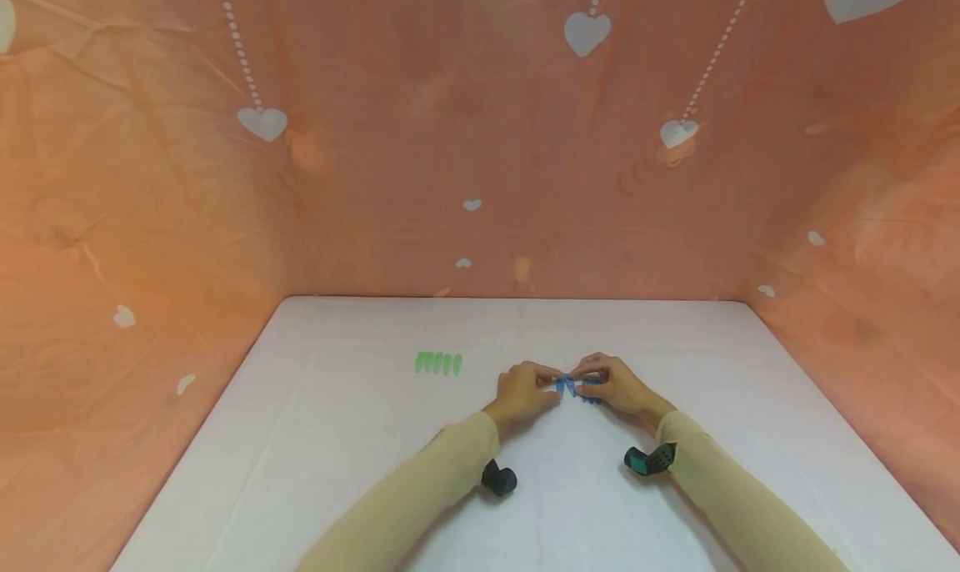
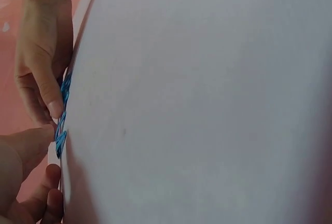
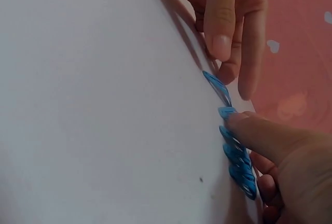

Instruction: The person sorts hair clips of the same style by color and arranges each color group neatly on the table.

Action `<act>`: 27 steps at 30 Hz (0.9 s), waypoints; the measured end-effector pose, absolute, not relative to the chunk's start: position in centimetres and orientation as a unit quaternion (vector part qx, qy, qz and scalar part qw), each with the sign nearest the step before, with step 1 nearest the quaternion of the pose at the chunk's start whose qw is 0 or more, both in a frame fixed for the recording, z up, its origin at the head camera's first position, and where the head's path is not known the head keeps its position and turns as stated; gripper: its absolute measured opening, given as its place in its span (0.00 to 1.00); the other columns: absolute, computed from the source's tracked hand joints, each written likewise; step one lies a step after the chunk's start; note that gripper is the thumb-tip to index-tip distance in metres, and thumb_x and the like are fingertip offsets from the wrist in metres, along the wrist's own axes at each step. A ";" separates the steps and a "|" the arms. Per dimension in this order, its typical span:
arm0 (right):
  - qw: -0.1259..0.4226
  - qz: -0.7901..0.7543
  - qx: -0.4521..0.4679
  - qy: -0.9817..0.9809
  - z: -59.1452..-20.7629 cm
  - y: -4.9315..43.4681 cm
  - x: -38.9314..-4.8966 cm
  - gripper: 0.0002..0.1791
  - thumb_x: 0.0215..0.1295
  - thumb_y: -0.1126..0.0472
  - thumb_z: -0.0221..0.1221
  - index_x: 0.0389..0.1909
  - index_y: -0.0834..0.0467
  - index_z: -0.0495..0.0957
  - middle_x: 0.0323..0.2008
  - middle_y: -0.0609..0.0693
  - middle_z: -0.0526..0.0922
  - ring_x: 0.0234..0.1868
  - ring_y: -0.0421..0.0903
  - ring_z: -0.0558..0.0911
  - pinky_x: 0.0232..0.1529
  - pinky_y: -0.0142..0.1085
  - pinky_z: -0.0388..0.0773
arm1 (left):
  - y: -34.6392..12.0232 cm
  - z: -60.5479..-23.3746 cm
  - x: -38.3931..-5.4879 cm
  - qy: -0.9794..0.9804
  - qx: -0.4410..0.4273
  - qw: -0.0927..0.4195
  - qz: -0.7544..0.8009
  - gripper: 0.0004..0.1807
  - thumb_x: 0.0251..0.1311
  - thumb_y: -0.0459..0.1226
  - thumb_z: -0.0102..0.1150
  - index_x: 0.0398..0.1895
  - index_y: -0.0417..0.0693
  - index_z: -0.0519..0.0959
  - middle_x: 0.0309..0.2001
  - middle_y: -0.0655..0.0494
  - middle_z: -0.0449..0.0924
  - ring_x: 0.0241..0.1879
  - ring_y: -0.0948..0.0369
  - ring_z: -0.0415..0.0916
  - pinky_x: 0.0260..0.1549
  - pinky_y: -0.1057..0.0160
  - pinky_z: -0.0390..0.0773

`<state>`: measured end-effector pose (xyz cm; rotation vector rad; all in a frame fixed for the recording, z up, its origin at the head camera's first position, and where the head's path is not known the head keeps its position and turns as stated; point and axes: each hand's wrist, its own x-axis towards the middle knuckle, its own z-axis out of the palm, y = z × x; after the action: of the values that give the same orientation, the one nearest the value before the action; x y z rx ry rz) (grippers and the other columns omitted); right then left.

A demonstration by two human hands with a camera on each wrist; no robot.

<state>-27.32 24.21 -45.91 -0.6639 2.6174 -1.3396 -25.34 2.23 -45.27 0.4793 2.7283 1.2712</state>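
The end blue clip [image 3: 217, 85], on the bench [image 1: 225, 472] beside its row [image 3: 241, 169], likely wants a light nudge into line, neighbours held steady. It lies right by the left hand [image 1: 523, 391], whose fingers are parted; the right hand [image 1: 625, 390] has its thumb on the row (pinching or merely pressing, I can't tell). Green clips [image 1: 437, 363] lie apart.

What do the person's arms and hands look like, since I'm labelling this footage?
The left sleeve and right sleeve are long and pale beige. The left hand and right hand wear no gloves. A black left-wrist device juts out by the cuff; the black right-wrist device has a green patch. No cables show.
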 end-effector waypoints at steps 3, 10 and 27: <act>0.059 -0.447 -0.218 0.865 -46.0 24.2 -27.3 0.12 0.63 0.69 0.65 0.46 0.68 0.85 0.49 0.62 0.78 0.56 0.51 0.72 0.66 0.58 0.63 | 2.6 -45.1 -25.3 0.906 0.151 0.035 0.393 0.15 0.57 0.40 0.71 0.49 0.58 0.88 0.52 0.56 0.87 0.55 0.54 0.79 0.50 0.58 0.63; 0.061 -0.455 -0.215 0.862 -46.0 24.1 -27.3 0.12 0.64 0.70 0.64 0.47 0.69 0.84 0.50 0.64 0.77 0.58 0.57 0.71 0.67 0.63 0.62 | 3.4 -45.3 -25.2 0.918 0.139 0.006 0.371 0.13 0.57 0.40 0.72 0.47 0.56 0.89 0.51 0.55 0.88 0.50 0.54 0.78 0.49 0.57 0.63; 0.052 -0.459 -0.199 0.864 -46.2 23.7 -27.1 0.12 0.63 0.71 0.64 0.47 0.69 0.84 0.50 0.63 0.77 0.57 0.55 0.71 0.68 0.64 0.63 | 3.4 -44.7 -25.1 0.926 0.143 0.023 0.350 0.12 0.57 0.33 0.69 0.43 0.54 0.89 0.41 0.60 0.89 0.46 0.60 0.82 0.55 0.57 0.68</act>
<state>-27.10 23.68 -46.19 -0.6060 2.6289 -1.3950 -25.14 3.44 -44.66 0.4424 2.8659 1.0831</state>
